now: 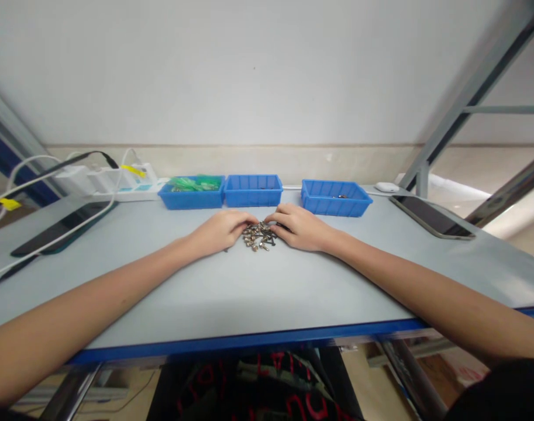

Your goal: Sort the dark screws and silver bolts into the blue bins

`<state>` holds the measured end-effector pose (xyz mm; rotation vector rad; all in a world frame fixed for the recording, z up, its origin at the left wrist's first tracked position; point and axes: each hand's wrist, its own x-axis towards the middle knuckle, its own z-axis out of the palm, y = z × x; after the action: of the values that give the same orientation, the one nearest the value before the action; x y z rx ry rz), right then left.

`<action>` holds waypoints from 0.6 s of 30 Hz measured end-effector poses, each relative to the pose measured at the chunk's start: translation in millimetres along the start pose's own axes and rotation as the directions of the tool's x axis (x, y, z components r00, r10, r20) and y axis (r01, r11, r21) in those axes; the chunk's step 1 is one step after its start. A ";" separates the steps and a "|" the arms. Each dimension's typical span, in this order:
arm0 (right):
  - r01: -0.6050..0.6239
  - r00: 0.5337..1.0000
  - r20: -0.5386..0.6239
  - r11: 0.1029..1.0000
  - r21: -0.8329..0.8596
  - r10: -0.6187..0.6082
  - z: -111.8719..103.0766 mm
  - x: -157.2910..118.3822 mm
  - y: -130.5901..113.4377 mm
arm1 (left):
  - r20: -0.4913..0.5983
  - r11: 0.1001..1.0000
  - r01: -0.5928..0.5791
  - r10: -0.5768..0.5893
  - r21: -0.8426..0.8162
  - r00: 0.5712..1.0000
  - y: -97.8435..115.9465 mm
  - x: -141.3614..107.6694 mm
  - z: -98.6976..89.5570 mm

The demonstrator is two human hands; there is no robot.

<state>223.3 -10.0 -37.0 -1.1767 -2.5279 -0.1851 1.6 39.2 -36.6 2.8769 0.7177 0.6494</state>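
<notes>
A small pile of mixed screws (258,235), some brassy and some dark, lies on the grey table (258,292). My left hand (223,230) rests at the pile's left side, fingertips touching its edge. From the right, my right hand (299,227) reaches the pile with bent fingers against the screws. Whether either hand pinches a screw is too small to tell. Behind the pile stand a blue bin with green bags (192,192), a middle blue bin (253,192) and a right blue bin (336,199) with a few small pieces inside.
A phone (431,216) and a white case (386,187) lie at the right. On the left are a dark phone (65,228), white cables and a power strip (139,190). A wall stands behind; metal frame posts flank the table.
</notes>
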 end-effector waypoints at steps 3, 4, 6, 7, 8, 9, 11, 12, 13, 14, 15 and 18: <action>0.006 1.000 0.015 1.000 -0.002 -0.006 -0.3 0.3 -0.1 | 0.013 1.000 0.028 -0.028 -0.011 1.000 1.8 -0.1 -1.6; 0.007 1.000 0.015 1.000 -0.002 -0.007 -0.5 0.3 -0.2 | 0.014 0.999 0.038 -0.038 -0.018 0.999 2.3 -0.3 -2.3; 0.008 1.000 0.015 1.000 -0.002 -0.008 -0.9 0.1 -0.3 | 0.008 0.999 0.046 -0.045 -0.019 0.999 3.1 -1.1 -3.3; 0.009 1.000 0.015 1.000 -0.003 -0.009 -0.9 0.0 -0.4 | 0.001 0.999 0.045 -0.045 -0.010 0.999 3.5 -1.6 -3.7; 0.010 1.000 0.014 1.000 -0.005 -0.010 -0.9 -0.2 -0.6 | -0.011 0.999 0.045 -0.045 0.004 0.999 3.9 -2.2 -3.9; 0.006 1.000 0.008 1.000 -0.006 -0.006 -0.8 -0.5 -0.8 | -0.028 0.999 0.046 -0.045 0.019 0.999 4.5 -2.7 -3.9; -0.015 0.999 -0.033 1.000 -0.004 0.015 -0.7 -1.0 -2.1 | -0.079 0.998 0.053 -0.050 0.030 0.996 6.5 -3.8 -3.6; -0.029 0.997 -0.072 1.000 -0.004 0.029 -0.8 -1.3 -3.2 | -0.114 0.998 0.058 -0.056 0.019 0.992 8.0 -4.3 -3.1; -0.039 0.992 -0.117 0.999 -0.006 0.039 -1.2 -1.7 -4.9 | -0.150 0.998 0.062 -0.060 0.003 0.987 9.8 -4.8 -2.5; -0.040 0.986 -0.164 0.999 -0.010 0.038 -1.8 -2.0 -6.9 | -0.185 0.998 0.057 -0.059 -0.012 0.981 11.9 -5.2 -1.8; -0.027 0.979 -0.205 0.999 -0.017 0.023 -2.5 -2.4 -9.5 | -0.213 0.999 0.042 -0.046 -0.020 0.976 14.2 -5.7 -1.1; 0.073 0.959 -0.272 0.996 -0.043 -0.082 -5.2 -3.5 -18.7 | -0.257 0.999 -0.054 0.054 0.007 0.965 21.1 -7.2 0.3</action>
<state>212.4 -26.0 -32.8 -0.9884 -2.3354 -0.3831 5.0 17.2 -35.3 2.8514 0.6689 1.0444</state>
